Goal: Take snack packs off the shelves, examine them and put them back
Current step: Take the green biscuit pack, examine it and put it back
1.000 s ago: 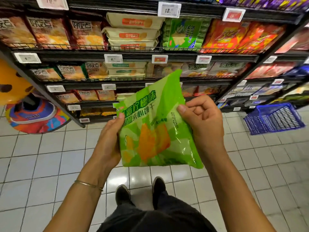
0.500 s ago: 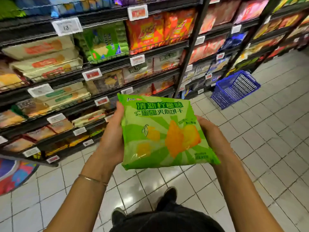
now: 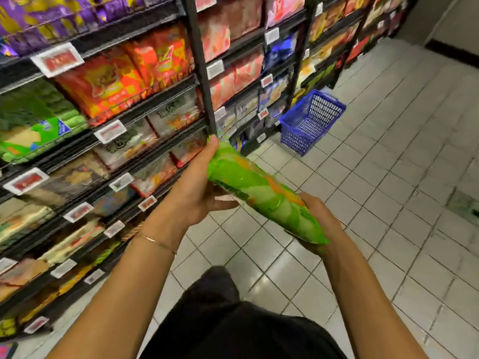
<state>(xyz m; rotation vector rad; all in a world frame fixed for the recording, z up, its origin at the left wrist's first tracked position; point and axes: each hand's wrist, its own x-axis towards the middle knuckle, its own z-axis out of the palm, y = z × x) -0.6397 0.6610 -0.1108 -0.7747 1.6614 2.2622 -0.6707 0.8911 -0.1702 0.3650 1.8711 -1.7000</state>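
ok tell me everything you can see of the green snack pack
The green snack pack is a pouch of glossy bright green film with paler green bands and orange patches; its print is too blurred to read. It is seen almost edge-on, slanting from upper left down to lower right, held in the air above the tiled floor beside the shelves. The left hand grips its upper end and the right hand cups its lower end from below.

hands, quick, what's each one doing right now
Left hand: grips the far end of the green snack pack.
Right hand: holds the same pack's near end from below.
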